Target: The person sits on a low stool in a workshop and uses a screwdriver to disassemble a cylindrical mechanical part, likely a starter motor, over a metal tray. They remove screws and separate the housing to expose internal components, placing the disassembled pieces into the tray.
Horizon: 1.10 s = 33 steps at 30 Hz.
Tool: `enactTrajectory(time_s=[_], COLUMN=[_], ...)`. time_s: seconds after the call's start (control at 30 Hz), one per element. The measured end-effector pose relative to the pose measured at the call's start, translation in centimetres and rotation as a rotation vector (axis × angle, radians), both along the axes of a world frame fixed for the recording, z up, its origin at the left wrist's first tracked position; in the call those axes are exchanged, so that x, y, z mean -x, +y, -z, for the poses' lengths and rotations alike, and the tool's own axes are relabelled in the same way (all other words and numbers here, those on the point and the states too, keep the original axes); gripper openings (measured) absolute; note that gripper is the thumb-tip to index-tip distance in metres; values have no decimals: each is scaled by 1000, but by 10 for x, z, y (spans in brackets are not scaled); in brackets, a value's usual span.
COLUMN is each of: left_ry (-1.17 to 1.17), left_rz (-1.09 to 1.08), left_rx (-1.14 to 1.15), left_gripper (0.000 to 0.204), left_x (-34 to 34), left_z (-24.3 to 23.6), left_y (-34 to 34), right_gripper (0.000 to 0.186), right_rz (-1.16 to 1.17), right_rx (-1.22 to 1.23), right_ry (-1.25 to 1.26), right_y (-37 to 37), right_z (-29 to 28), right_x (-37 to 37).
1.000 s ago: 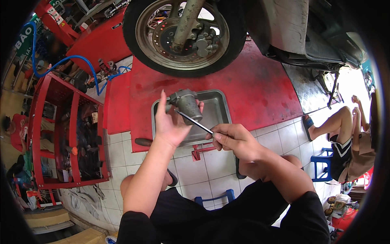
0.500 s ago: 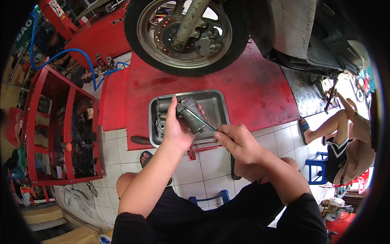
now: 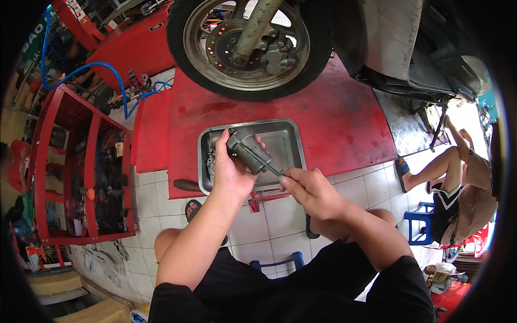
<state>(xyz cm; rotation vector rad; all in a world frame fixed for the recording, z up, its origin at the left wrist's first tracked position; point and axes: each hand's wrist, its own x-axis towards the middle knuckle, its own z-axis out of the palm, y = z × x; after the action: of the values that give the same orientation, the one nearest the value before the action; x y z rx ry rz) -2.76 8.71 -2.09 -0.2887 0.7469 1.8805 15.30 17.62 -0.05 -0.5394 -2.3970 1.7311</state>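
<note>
My left hand (image 3: 235, 169) is wrapped round a grey cylindrical metal part (image 3: 252, 149) that looks like a small motor, tilted with its lower end toward my right. In my right hand (image 3: 312, 191) is a thin metal rod-like tool (image 3: 273, 169), its grip hidden by the fingers. The shaft lies slantwise along the cylinder's side, its far end near the upper end cap; whether it sits on a fastener I cannot tell. Both hands are above a metal tray (image 3: 297, 141), where another metal part (image 3: 210, 164) lies partly behind my left hand.
The tray rests on a red platform (image 3: 344, 134) below a motorbike wheel (image 3: 247, 96). A dark handle (image 3: 186, 185) juts out by the tray's left corner. Left stands a red tool rack (image 3: 91, 177); a blue hose (image 3: 102, 64) loops above. Another person (image 3: 449, 199) sits at right.
My left hand and the cylinder have shifted slightly, with the cylinder's upper end a little further left. The tool has swung slightly, and my right hand has moved a little left and down.
</note>
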Motion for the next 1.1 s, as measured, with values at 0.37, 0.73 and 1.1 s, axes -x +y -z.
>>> enactTrajectory(time_s=[0.37, 0.73, 1.1], left_ry=[18, 62, 112], left_rz=[-45, -26, 144], left_rx=[-64, 125, 162], left_gripper=[54, 46, 45], left_x=[-9, 1, -1], left_z=[10, 17, 11], left_y=[7, 10, 7], right_gripper=[31, 26, 36], right_rz=[29, -40, -193], right_rx=[264, 310, 474], right_ry=[37, -31, -182], right_y=[-8, -3, 8], right_z=[23, 18, 16], right_x=[-1, -2, -1])
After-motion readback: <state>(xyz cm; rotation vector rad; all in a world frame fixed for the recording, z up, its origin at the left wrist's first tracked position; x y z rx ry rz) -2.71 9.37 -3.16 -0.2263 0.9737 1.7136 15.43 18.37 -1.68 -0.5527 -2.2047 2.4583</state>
